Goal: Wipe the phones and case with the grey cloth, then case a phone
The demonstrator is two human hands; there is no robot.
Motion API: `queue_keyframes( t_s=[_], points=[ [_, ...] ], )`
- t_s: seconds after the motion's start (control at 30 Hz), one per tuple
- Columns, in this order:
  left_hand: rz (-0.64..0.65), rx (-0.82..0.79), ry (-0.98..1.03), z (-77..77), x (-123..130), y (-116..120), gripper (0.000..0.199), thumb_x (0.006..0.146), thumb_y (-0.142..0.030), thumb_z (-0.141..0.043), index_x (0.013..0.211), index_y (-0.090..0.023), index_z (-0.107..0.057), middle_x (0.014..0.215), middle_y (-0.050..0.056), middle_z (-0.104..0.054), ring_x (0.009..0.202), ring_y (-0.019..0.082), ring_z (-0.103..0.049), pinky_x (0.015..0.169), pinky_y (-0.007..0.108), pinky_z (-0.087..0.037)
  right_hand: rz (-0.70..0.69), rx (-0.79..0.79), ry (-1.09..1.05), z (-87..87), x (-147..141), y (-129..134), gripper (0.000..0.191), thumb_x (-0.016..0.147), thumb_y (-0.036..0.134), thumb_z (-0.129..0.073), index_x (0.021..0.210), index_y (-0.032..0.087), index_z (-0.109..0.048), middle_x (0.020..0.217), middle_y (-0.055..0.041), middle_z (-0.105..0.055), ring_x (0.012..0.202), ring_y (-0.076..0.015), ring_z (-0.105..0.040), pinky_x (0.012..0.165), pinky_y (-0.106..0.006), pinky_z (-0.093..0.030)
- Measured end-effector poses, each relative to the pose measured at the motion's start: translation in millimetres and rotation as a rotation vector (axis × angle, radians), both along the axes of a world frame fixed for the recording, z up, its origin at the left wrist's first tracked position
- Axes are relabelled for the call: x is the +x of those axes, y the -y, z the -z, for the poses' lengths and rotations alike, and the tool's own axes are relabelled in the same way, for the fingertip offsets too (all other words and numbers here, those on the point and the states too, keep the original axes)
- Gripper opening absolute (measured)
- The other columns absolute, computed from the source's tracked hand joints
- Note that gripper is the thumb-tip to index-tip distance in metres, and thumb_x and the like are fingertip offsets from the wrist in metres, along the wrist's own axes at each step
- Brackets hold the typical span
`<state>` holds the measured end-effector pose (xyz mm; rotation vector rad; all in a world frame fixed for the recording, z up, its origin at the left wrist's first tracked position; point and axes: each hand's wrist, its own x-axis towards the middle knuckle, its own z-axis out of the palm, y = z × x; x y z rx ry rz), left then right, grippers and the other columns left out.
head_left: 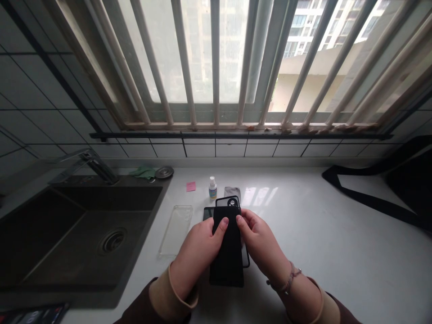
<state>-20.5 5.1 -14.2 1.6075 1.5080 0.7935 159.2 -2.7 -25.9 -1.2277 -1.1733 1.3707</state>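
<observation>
A black phone (227, 252) is held upright between my two hands above the counter, its dark face toward me. My left hand (204, 238) grips its left edge, thumb lying on the face. On the right edge my right hand (256, 234) closes, with its thumb at the upper corner. Behind the phone lies a black-rimmed phone case (222, 201) with a round camera cutout, mostly covered. A flat dark-edged piece (208, 213) shows beside it, partly hidden. To the left rests a clear phone case (177, 229).
A small spray bottle (212, 189), a grey cloth (232, 192) and a pink sticky note (191, 186) are farther back on the counter (320, 252). At left is a sink (77, 243) with a faucet (96, 164). A black strap (364, 198) lies at right.
</observation>
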Motion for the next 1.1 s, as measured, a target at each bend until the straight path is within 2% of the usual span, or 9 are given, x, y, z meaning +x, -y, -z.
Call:
queue_keyframes(
  t_s=[0.13, 0.23, 0.33, 0.53, 0.67, 0.77, 0.93, 1.1],
  points=[
    [0.02, -0.041, 0.087, 1.2, 3.0, -0.5, 0.048, 0.1, -0.063, -0.053, 0.081, -0.022, -0.07, 0.078, 0.008, -0.074, 0.07, 0.025, -0.064, 0.063, 0.032, -0.038, 0.009, 0.029, -0.037, -4.5, 1.3, 0.5, 0.043, 0.099, 0.056, -0.064, 0.123, 0.021, -0.068, 0.109, -0.0089, -0.078, 0.095, -0.027, -0.074, 0.083, -0.038, -0.059],
    [-0.048, -0.001, 0.224, 2.0, 5.3, 0.4, 0.039, 0.103, -0.05, -0.052, 0.085, -0.023, -0.073, 0.088, 0.008, -0.077, 0.085, 0.027, -0.068, 0.078, 0.035, -0.047, 0.012, 0.013, -0.078, -7.3, 2.4, 0.5, 0.042, 0.1, 0.057, -0.062, 0.122, 0.021, -0.068, 0.112, -0.0086, -0.078, 0.098, -0.0277, -0.073, 0.085, -0.038, -0.059],
    [-0.081, 0.005, 0.353, 0.5, 7.3, 1.8, 0.034, 0.102, -0.046, -0.055, 0.09, -0.023, -0.077, 0.099, 0.008, -0.079, 0.098, 0.028, -0.069, 0.09, 0.035, -0.049, 0.015, 0.028, -0.051, -8.7, 3.6, 0.3, 0.041, 0.103, 0.057, -0.058, 0.12, 0.022, -0.068, 0.113, -0.0079, -0.078, 0.103, -0.0287, -0.072, 0.09, -0.039, -0.058],
    [0.051, -0.117, 0.495, -3.5, 11.0, 3.0, 0.044, 0.102, -0.059, -0.054, 0.094, -0.019, -0.071, 0.091, 0.006, -0.074, 0.084, 0.023, -0.065, 0.077, 0.031, -0.051, 0.019, 0.082, 0.07, -8.1, 4.6, 0.4, 0.043, 0.106, 0.057, -0.05, 0.12, 0.023, -0.072, 0.12, -0.0076, -0.077, 0.115, -0.03, -0.07, 0.101, -0.041, -0.055],
    [0.057, -0.141, 0.511, -1.6, 10.9, 2.7, 0.047, 0.101, -0.063, -0.055, 0.097, -0.018, -0.069, 0.087, 0.005, -0.071, 0.077, 0.02, -0.062, 0.068, 0.029, -0.049, -0.002, 0.072, 0.026, -7.1, 3.9, 0.0, 0.043, 0.106, 0.057, -0.052, 0.126, 0.024, -0.072, 0.126, -0.0077, -0.076, 0.12, -0.0297, -0.069, 0.104, -0.041, -0.054],
    [0.027, -0.164, 0.488, -0.5, 9.7, 2.4, 0.051, 0.101, -0.065, -0.055, 0.098, -0.017, -0.07, 0.088, 0.007, -0.071, 0.078, 0.02, -0.062, 0.067, 0.028, -0.049, -0.039, 0.031, -0.028, -5.8, 4.0, -0.4, 0.044, 0.104, 0.059, -0.056, 0.123, 0.023, -0.074, 0.118, -0.0071, -0.079, 0.113, -0.0297, -0.071, 0.098, -0.04, -0.057],
    [0.002, -0.2, 0.508, 0.3, 9.6, 2.5, 0.055, 0.097, -0.069, -0.058, 0.095, -0.016, -0.07, 0.084, 0.007, -0.07, 0.073, 0.019, -0.061, 0.063, 0.027, -0.047, -0.081, -0.063, -0.066, -3.2, 4.1, 0.3, 0.051, 0.102, 0.066, -0.055, 0.102, 0.019, -0.075, 0.096, -0.0074, -0.078, 0.091, -0.0274, -0.071, 0.08, -0.037, -0.059],
    [-0.01, -0.231, 0.512, 2.1, 11.0, 3.4, 0.056, 0.096, -0.071, -0.059, 0.091, -0.017, -0.069, 0.073, 0.003, -0.065, 0.062, 0.015, -0.056, 0.056, 0.025, -0.043, -0.083, -0.061, -0.081, -3.2, 3.7, 1.7, 0.052, 0.103, 0.067, -0.054, 0.099, 0.019, -0.074, 0.095, -0.0077, -0.077, 0.088, -0.0257, -0.07, 0.076, -0.035, -0.058]
  ],
)
